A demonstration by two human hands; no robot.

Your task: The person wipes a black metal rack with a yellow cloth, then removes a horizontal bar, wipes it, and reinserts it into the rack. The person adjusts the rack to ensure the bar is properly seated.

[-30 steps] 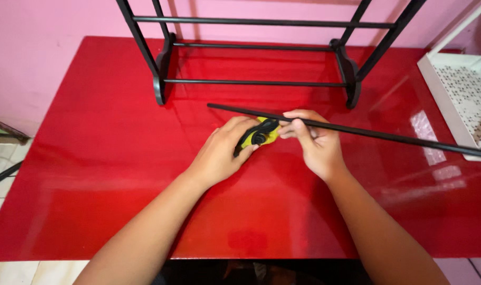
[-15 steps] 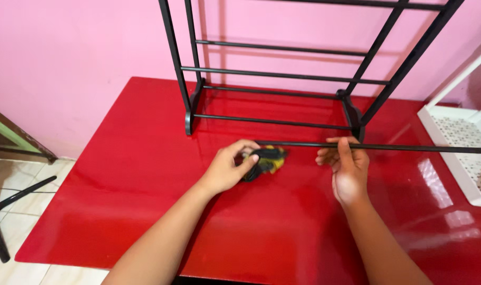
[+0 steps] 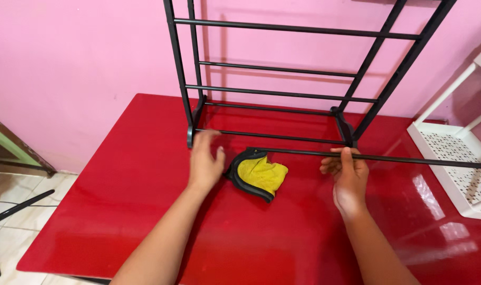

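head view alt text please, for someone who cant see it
Over a red table, the right hand grips a long black rod, while the left hand hovers open beside a yellow cloth with black trim. A black metal rack stands behind, against a pink wall.

Open red table (image 3: 119,211) in front; black rack (image 3: 282,95) and white shelf (image 3: 451,158) behind.

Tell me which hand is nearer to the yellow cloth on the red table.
Left. The left hand hovers open just beside the yellow cloth, at its left edge, apparently not touching. The right hand is farther off to the cloth's right, gripping the loose black rod.
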